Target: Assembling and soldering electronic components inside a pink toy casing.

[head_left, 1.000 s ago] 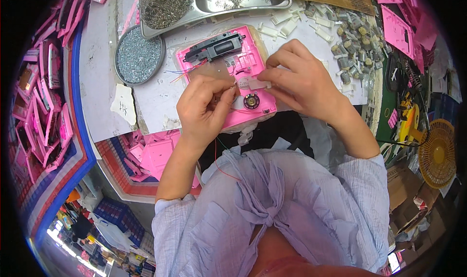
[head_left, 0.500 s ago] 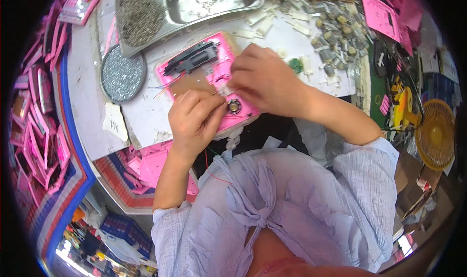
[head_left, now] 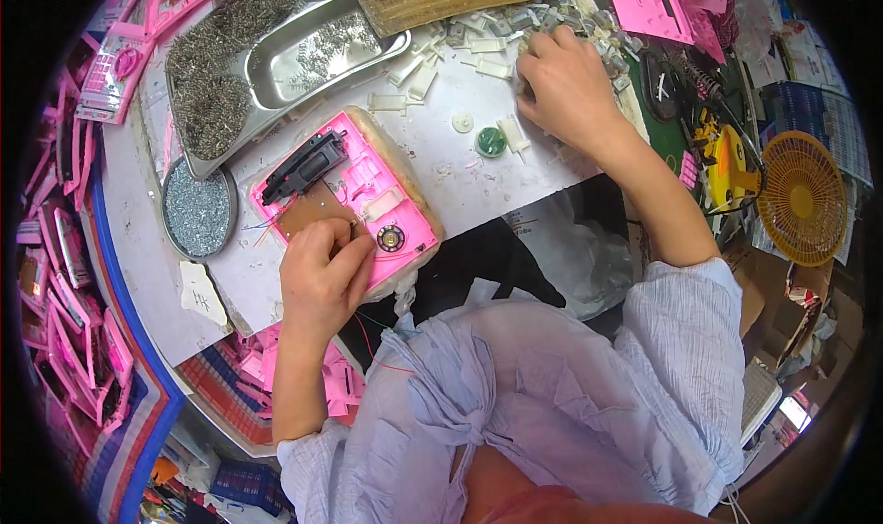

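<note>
A pink plastic housing [head_left: 418,225] lies tilted on a pale padded block. It holds a black plastic module [head_left: 308,165], a brown board [head_left: 313,209], a white block-shaped part [head_left: 383,206] and a small round speaker [head_left: 391,239]. My left hand [head_left: 322,271] is closed in a pinch at the board's near edge; what its fingertips grip is hidden. A red wire [head_left: 368,335] trails from beneath that hand toward my lap. My right hand [head_left: 572,92] is at the heap of small white and grey parts [head_left: 598,32], fingers bent downward with their tips out of sight.
A metal tray [head_left: 317,82] heaped with small springs stands at the far left, beside a round dish of screws [head_left: 198,207]. A green-filled small container [head_left: 491,141] sits mid-table. Pink housings [head_left: 78,312] pile up at left. A yellow fan [head_left: 802,197] is at right.
My right hand has left the pink housing and moved right and away to the parts heap. The white part in the housing is now uncovered. My left hand stays at the housing; the view has shifted.
</note>
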Available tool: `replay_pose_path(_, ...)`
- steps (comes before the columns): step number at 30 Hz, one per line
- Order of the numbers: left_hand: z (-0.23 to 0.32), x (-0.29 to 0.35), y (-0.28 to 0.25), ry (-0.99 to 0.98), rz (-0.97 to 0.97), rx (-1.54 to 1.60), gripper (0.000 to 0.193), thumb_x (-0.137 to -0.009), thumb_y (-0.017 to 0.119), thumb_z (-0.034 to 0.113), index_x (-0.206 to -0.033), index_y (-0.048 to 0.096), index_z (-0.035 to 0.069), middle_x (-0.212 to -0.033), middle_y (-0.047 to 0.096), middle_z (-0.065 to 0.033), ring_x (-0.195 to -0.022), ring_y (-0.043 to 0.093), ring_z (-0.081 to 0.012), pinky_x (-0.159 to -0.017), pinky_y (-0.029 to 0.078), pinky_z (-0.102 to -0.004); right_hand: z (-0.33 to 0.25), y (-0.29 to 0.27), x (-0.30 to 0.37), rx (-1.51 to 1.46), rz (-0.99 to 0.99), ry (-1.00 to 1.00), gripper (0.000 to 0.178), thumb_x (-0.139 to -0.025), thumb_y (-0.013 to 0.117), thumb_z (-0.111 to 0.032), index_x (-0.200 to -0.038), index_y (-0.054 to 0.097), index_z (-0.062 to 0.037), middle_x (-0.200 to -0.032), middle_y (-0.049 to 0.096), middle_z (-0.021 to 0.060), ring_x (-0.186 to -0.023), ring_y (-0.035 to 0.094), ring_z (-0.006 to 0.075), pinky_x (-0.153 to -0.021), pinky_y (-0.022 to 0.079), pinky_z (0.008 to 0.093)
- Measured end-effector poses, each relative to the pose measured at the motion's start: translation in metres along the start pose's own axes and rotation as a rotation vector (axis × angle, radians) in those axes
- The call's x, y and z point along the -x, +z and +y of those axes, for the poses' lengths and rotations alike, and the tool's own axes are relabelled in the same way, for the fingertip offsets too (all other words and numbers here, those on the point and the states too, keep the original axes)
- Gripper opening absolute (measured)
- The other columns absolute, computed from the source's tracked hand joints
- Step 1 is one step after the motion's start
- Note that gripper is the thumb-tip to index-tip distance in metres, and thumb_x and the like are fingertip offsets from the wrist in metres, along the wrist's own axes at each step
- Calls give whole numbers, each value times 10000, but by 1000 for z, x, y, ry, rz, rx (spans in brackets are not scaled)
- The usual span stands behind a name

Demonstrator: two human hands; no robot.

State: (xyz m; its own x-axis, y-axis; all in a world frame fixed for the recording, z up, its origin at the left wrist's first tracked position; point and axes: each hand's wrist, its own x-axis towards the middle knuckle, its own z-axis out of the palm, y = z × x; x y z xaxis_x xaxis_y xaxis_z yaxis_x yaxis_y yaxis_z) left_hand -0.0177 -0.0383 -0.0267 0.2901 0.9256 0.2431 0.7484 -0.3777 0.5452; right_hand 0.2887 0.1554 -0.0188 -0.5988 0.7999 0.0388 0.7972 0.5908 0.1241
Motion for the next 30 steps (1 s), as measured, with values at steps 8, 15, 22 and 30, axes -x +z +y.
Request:
replay_pose_path(8, 20, -46, -9, -453, 186, 485, 272, -849, 819, 166, -1023, 704, -9, -834, 662, -106, -682, 634, -211, -625, 509, -327, -46, -11, -24, -549, 397, -302, 292, -754, 784, -159, -990, 640, -66, -1012, 650, 95, -1045, 598, 336, -923, 497, 450)
replay_pose_path(15, 4, -90, -14, -585, -251, 831, 237, -957, 723, 210, -1000, 712, -22, -691, 607, 22, -610, 486, -35, -539, 386, -257, -73, -39, -8, -905, 246, -459, 295, -778, 819, -146, -1012, 664, -54, -963, 686, 98, -889, 673, 296, -759, 554, 384)
replay_pose_path(22, 21, -122, -23, -376, -760, 760, 206, -1013, 689, 194, -1066, 694, -5, -739, 631, 36, -634, 551, -7, -523, 423, -185, -40, -52, 32, -1381, -345, -166, 169, -824, 799, -115, -887, 676, -18, -749, 696, 103, -693, 688, 186, -655, 536, 321)
replay_pose_path(30, -14, -270, 27, -75, -172, 181, 262, -944, 716, 246, -996, 737, -10, -803, 739, -110, -713, 668, -180, -694, 531, -332, -39, -19, 67, -2385, -132, 253, 280, -867, 796, -36, -1112, 664, -7, -838, 570, -29, -739, 540, 56, -673, 442, 199)
